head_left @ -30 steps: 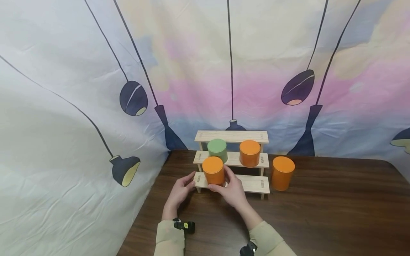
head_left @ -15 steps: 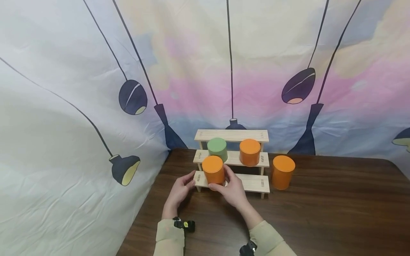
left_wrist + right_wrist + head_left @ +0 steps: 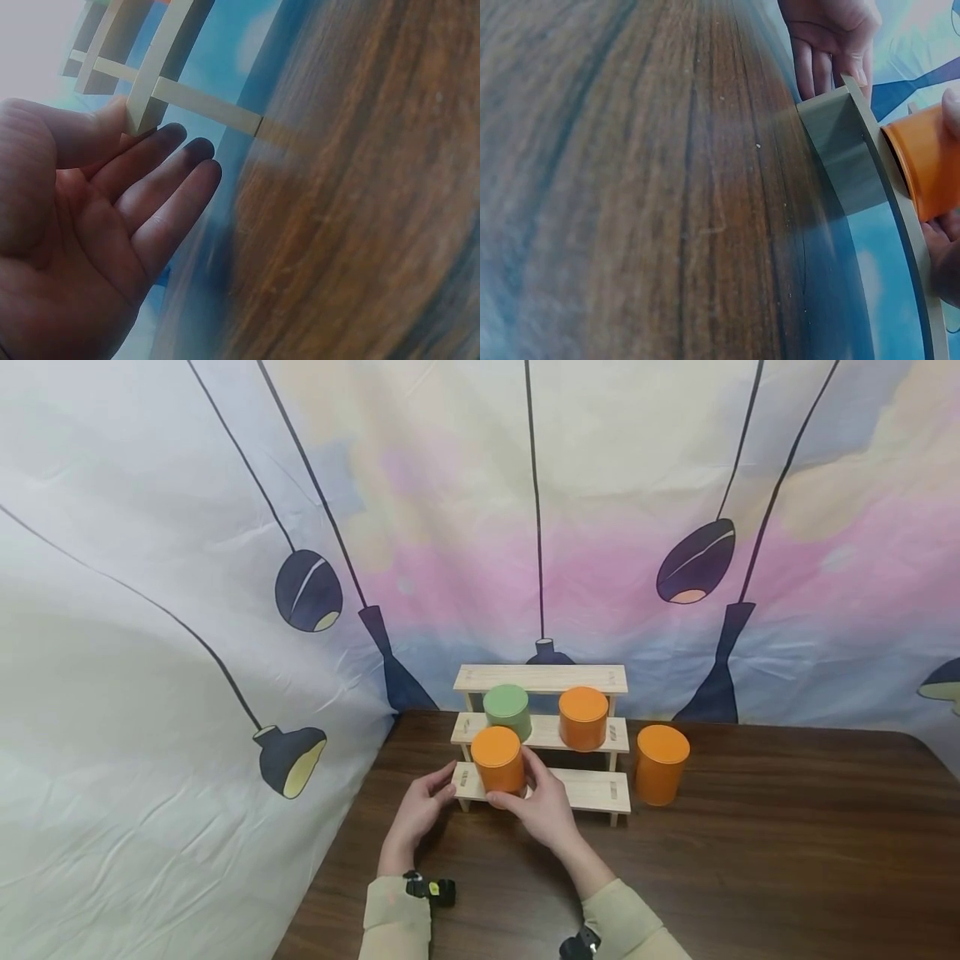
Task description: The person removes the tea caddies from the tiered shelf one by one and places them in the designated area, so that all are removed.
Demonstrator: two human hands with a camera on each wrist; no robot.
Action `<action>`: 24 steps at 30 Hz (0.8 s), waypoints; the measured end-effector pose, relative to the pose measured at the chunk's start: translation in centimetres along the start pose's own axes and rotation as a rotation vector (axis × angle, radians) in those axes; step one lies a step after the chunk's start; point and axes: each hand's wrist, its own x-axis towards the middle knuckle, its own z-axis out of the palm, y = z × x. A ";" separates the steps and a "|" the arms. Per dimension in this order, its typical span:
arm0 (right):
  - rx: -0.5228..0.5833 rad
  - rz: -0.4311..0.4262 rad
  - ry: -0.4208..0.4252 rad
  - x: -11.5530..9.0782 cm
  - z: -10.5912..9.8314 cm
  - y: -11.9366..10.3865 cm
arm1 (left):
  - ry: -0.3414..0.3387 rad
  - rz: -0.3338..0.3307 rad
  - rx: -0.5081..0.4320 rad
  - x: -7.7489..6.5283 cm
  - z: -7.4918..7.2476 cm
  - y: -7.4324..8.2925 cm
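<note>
My right hand [image 3: 546,808] grips an orange lidded canister [image 3: 497,762], thumb in front and fingers at its right side. The canister stands upright at the left of the bottom step of a three-step wooden display stand [image 3: 588,789]. With thumb and forefinger, my left hand [image 3: 416,810] pinches the left end of that step; in the left wrist view the other fingers of the left hand [image 3: 90,225] extend below the board. On the middle step are a green canister [image 3: 507,710] at the left and a second orange canister [image 3: 583,718] at the right.
A third orange canister [image 3: 662,766] stands on the dark wooden table [image 3: 787,827], just right of the stand. Behind the table hangs a cloth backdrop [image 3: 600,527] printed with lamps. Each wrist wears a small black camera.
</note>
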 end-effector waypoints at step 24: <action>0.094 0.044 -0.033 -0.3 -0.6 -0.1 | 0.003 0.006 0.020 0.0 0.1 -0.3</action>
